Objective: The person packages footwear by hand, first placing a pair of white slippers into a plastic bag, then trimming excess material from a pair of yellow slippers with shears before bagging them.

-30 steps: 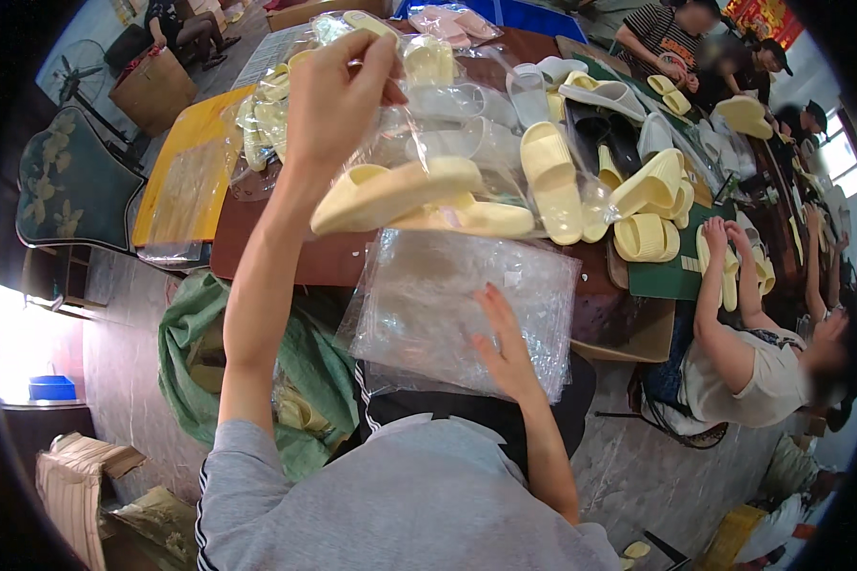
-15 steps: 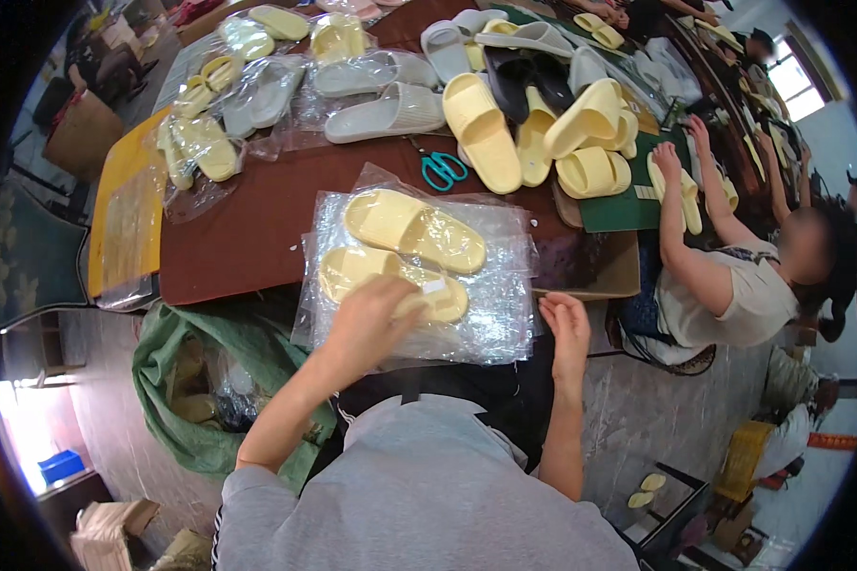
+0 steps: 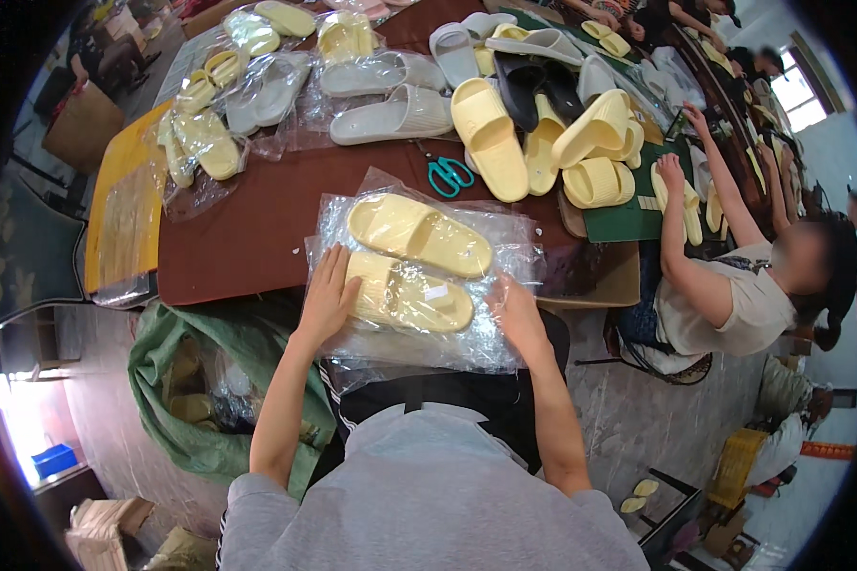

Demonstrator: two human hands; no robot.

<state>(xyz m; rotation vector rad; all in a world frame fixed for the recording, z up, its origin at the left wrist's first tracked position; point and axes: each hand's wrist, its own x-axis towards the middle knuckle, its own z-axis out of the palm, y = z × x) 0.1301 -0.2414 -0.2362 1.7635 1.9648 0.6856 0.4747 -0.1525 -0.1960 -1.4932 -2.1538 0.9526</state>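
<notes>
A pair of pale yellow slippers, an upper one (image 3: 421, 234) and a lower one (image 3: 419, 297), lies side by side in a clear plastic bag (image 3: 371, 344) at the table's near edge. A small white label (image 3: 436, 293) shows on the lower slipper. My left hand (image 3: 328, 297) is open, its fingers stretched along the left end of the lower slipper. Beside the slippers' right ends, my right hand (image 3: 516, 312) has its fingers bent and closed at the bag's edge. More clear plastic bags (image 3: 526, 249) lie flat under the pair.
Teal-handled scissors (image 3: 449, 177) lie beyond the bag. Loose yellow slippers (image 3: 490, 143) and grey slippers (image 3: 390, 116) fill the far side, with bagged pairs (image 3: 205, 145) at left. A green sack (image 3: 162, 400) stands left on the floor. A co-worker (image 3: 724, 276) sits at right.
My left hand has moved left off the lower slipper to its left end, fingers now straight. My right hand has come in from the right to the bag's edge.
</notes>
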